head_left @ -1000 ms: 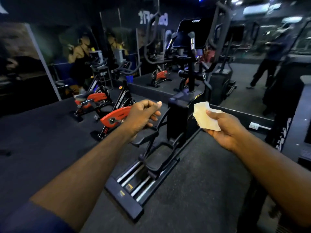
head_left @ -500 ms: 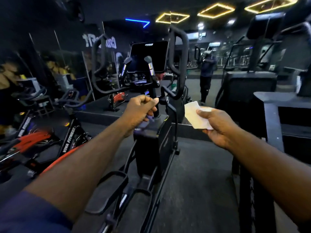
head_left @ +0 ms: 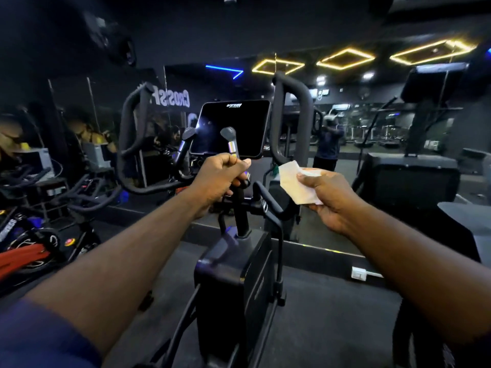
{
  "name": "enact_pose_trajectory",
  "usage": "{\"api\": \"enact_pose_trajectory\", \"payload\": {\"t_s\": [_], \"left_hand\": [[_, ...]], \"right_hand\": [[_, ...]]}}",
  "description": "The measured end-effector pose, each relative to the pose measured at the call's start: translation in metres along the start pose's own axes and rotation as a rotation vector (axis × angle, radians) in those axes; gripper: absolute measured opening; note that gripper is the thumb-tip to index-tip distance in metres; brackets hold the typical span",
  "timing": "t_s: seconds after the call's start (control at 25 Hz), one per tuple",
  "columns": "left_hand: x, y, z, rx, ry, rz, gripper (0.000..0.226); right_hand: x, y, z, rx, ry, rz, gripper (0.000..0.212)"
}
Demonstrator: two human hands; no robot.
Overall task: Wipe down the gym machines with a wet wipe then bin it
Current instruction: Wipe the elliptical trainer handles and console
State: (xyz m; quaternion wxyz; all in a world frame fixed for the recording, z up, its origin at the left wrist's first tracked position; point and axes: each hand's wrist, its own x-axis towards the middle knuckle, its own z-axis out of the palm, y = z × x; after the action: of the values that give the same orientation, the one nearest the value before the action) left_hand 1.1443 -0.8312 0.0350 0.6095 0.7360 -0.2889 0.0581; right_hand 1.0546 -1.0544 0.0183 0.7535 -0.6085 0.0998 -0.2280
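A black elliptical machine stands right in front of me, its dark console screen between two tall curved arm bars. My left hand is curled into a fist in front of the short silver-banded handle below the screen; I see nothing in it. My right hand pinches a folded white wet wipe between thumb and fingers, held up just right of that handle and apart from the machine.
Spin bikes with red parts crowd the left side. A mirror wall runs behind the elliptical. Another black machine stands at the right. A white socket sits on the low ledge by the dark floor.
My view has lifted and moved closer to the elliptical; its console now fills the middle. Both hands have come up toward the handles, the wipe still in my right hand.
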Motion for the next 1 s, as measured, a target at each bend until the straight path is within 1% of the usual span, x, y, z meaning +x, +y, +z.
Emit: {"api": "enact_pose_trajectory", "payload": {"t_s": [0.12, 0.28, 0.4, 0.48, 0.56, 0.64, 0.72, 0.8, 0.84, 0.92, 0.96, 1.0], "left_hand": [[0.075, -0.014, 0.004, -0.008, -0.001, 0.048, 0.028], [0.184, -0.022, 0.004, -0.009, -0.026, 0.141, 0.028], [0.255, -0.029, 0.018, -0.046, -0.049, 0.159, 0.03], [0.296, -0.031, 0.036, -0.053, -0.046, 0.163, 0.04], [0.326, -0.034, 0.055, -0.049, -0.025, 0.138, 0.044], [0.344, -0.036, 0.072, -0.069, -0.018, 0.124, 0.046], [0.361, -0.03, 0.084, -0.135, -0.032, 0.119, 0.059], [0.38, -0.014, 0.093, -0.196, -0.029, 0.122, 0.066], [0.388, -0.003, 0.097, -0.184, -0.028, 0.125, 0.065], [0.405, 0.01, 0.109, -0.147, -0.02, 0.133, 0.061], [0.412, 0.011, 0.116, -0.176, -0.015, 0.138, 0.051], [0.415, 0.01, 0.124, -0.222, -0.003, 0.141, 0.035]], "right_hand": [[0.063, -0.016, 0.01, -0.058, 0.028, -0.092, 0.02], [0.148, -0.055, 0.033, -0.16, 0.109, -0.275, 0.015], [0.208, -0.081, 0.046, -0.345, 0.156, -0.439, 0.017], [0.238, -0.095, 0.051, -0.479, 0.232, -0.527, 0.015], [0.261, -0.107, 0.052, -0.592, 0.286, -0.617, 0.012], [0.278, -0.119, 0.054, -0.679, 0.338, -0.752, 0.016], [0.297, -0.136, 0.057, -0.788, 0.407, -0.924, 0.022], [0.32, -0.159, 0.065, -0.937, 0.397, -1.105, 0.03], [0.332, -0.17, 0.071, -1.005, 0.367, -1.199, 0.032], [0.36, -0.191, 0.083, -1.06, 0.297, -1.396, 0.033], [0.374, -0.199, 0.089, -1.083, 0.269, -1.451, 0.032], [0.384, -0.206, 0.095, -1.136, 0.211, -1.435, 0.03]]}}
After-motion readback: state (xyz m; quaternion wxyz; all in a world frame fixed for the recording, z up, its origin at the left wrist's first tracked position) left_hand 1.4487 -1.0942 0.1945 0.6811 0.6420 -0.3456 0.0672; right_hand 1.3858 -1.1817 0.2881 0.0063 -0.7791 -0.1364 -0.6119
